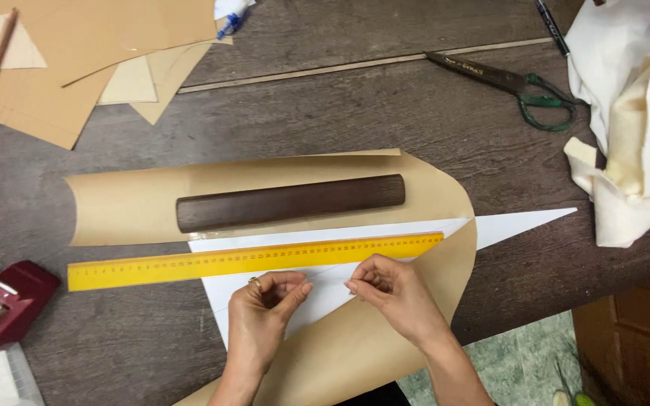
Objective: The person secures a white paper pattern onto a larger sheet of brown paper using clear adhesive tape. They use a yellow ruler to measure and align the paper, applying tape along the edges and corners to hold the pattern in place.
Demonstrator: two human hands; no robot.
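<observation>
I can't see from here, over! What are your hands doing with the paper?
Left hand and right hand both pinching the white paper, just below the yellow ruler. Dark wooden bar weighs down the brown paper. Nothing in the way.

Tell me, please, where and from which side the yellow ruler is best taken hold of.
Probably the free left end of the yellow ruler, taken from above across its narrow width. It lies flat and long, and that end rests on the bare table. The right half lies on the white paper, close above the left hand and right hand.
</observation>
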